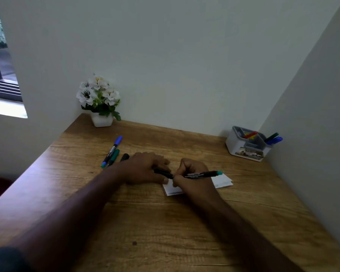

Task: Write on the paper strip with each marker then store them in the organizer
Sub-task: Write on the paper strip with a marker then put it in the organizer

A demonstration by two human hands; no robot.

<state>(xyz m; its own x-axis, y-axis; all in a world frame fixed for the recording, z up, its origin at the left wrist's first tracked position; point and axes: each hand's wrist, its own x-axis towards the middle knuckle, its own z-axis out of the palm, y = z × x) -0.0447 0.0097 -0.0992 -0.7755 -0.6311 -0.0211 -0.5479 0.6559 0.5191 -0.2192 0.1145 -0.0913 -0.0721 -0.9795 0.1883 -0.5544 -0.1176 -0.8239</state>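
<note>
Fingers of the right hand (pixel 192 178) are curled around a green-ended marker (pixel 201 174), held nearly level over the paper strip (pixel 222 182) at table (pixel 165 222) centre. The left hand (pixel 145 167) is laid loosely open, palm down, touching the marker's dark end. Three markers (pixel 112 152) lie at ten o'clock; the organizer (pixel 247 144) stands at two o'clock.

We see a dim, soft scene: daylight enters from the window (pixel 2 55) at left, brightening the tabletop (pixel 53 160) edge there; wide-angle bending skews the walls.
</note>
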